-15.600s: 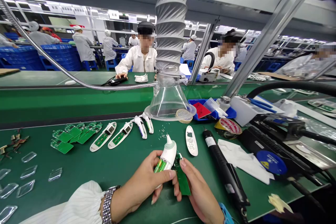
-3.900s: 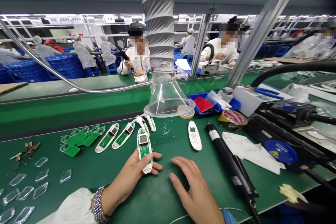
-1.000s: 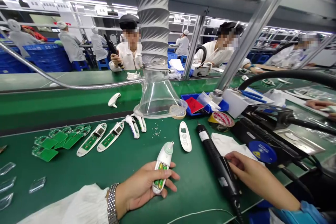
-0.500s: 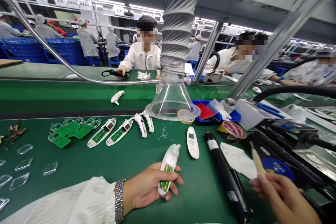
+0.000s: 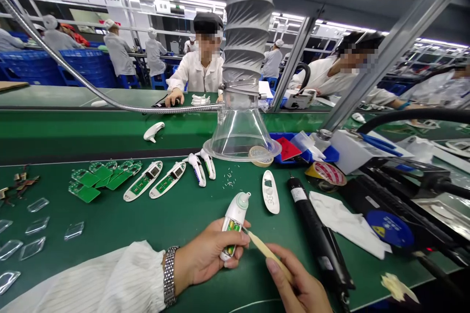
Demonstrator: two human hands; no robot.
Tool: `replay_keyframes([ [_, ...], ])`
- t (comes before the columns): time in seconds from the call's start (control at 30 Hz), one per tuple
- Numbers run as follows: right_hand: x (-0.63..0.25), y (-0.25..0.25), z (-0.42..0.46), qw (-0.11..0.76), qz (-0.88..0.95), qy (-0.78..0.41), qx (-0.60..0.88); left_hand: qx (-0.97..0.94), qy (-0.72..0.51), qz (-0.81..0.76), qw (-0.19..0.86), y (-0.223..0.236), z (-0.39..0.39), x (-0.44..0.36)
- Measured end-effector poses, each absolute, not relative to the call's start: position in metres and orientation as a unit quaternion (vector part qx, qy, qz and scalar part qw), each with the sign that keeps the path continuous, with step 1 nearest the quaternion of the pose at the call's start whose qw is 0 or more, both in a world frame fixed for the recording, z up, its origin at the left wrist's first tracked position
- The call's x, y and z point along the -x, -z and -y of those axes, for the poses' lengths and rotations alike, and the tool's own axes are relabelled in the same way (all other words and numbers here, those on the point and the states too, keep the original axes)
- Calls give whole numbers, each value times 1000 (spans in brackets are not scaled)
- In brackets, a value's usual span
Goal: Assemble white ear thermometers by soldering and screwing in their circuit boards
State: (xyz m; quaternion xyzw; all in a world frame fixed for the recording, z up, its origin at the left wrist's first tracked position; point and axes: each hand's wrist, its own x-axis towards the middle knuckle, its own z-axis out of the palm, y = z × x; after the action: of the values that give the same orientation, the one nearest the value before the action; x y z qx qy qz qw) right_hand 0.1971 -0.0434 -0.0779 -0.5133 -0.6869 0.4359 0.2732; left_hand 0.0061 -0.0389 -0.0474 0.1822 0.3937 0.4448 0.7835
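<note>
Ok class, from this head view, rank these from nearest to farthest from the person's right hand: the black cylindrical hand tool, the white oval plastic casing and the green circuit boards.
From the right hand:
1. Black cylindrical hand tool, just to the hand's right.
2. White oval plastic casing, farther ahead of the hand.
3. Green circuit boards, far off to the left.

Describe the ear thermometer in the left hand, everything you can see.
The ear thermometer has a white, glossy plastic body narrowing to a pale green probe tip, tilted tip-up. Its open middle shows green and gold parts, too small to identify. The left hand grips its lower end, and a wooden stick reaches its opening.
</note>
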Motion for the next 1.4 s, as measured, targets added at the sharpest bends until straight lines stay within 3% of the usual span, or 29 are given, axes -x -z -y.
replay_keyframes([
  [0.53,-200,69,39,266,748,-362,489,-239,-464,-394,757,54,40,-9],
  [1.4,-197,70,38,227,750,-382,490,-287,-483,-443,699,54,44,-16],
])
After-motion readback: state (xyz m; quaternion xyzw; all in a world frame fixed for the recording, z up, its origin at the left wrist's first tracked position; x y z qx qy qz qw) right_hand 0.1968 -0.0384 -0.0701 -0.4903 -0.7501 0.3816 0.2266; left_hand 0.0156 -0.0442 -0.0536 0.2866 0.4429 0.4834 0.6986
